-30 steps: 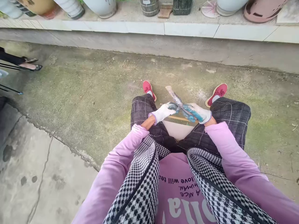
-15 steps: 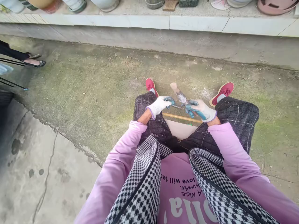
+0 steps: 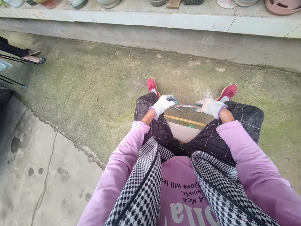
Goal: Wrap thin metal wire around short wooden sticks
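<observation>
My left hand [image 3: 166,105], in a white glove with blue-green fingertips, pinches a thin, dark, metallic pointed piece [image 3: 180,109]. To the right, my right hand [image 3: 209,106], gloved the same way, is closed on a short rod [image 3: 189,106] with a silvery wrapped middle. The rod lies nearly level between the hands, its left end close to my left fingertips. Whether the rod and the thin piece touch cannot be told. A yellowish stick [image 3: 184,120] and a pale board [image 3: 184,130] are below the hands, between my knees, with a small green thing [image 3: 191,126] beside them.
Several pots, such as a pink one [image 3: 282,7], line the tiled ledge [image 3: 152,20] ahead. A brush [image 3: 192,1] with dark bristles lies there too. At the far left are another person's foot [image 3: 33,58] and thin dark legs of a stand [image 3: 14,81]. Mossy ground [image 3: 94,81] meets cracked concrete.
My right hand has turned over and shifted right. The rod has swung from an upward slant to nearly level, its pale end now by my left fingers. My left hand has barely moved.
</observation>
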Tool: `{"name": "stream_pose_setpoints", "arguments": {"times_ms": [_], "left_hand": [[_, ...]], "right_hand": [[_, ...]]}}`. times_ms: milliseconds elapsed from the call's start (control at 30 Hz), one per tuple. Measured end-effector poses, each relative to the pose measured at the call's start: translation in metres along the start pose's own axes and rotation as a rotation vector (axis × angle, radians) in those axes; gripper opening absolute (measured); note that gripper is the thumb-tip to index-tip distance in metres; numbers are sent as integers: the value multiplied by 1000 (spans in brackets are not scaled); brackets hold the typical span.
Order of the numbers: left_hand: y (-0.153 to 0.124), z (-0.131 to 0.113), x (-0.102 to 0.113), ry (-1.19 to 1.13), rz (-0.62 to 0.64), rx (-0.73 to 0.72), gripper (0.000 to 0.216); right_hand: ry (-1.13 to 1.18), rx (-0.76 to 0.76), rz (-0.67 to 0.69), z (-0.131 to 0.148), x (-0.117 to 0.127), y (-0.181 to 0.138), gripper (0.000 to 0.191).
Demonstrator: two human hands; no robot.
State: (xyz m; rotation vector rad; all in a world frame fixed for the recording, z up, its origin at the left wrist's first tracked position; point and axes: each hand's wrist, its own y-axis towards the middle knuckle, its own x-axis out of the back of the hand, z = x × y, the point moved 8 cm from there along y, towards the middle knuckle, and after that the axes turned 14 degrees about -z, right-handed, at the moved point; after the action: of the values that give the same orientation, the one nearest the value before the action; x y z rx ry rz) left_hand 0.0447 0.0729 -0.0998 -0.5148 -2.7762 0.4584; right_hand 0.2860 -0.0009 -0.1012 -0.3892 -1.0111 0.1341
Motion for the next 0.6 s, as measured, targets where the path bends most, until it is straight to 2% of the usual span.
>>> {"name": "stream_pose_setpoints", "arguments": {"times_ms": [100,167,233,300,367,433,533,600], "left_hand": [[8,3,-5,-18,-3,43,10],[16,1,-12,-50,14,98,15],[27,-6,-23,-93,70,131,21],[39,-22,-35,-135,122,96,21],[50,-38,-44,-134,135,24,14],[57,-47,-50,-74,127,-26,7],[59,-44,-56,108,140,-78,9],[57,-41,-55,221,156,-129,9]], "right_hand": [[147,-22,167,-1,-2,-11,13],[353,1,288,8,-2,-20,23],[554,41,336,21,7,-23,37],[680,53,246,28,27,-14,44],[736,30,58,25,49,3,42],[692,-28,-125,14,65,23,34],[330,-96,-256,-8,68,50,22],[24,-83,-243,-16,62,63,17]]}}
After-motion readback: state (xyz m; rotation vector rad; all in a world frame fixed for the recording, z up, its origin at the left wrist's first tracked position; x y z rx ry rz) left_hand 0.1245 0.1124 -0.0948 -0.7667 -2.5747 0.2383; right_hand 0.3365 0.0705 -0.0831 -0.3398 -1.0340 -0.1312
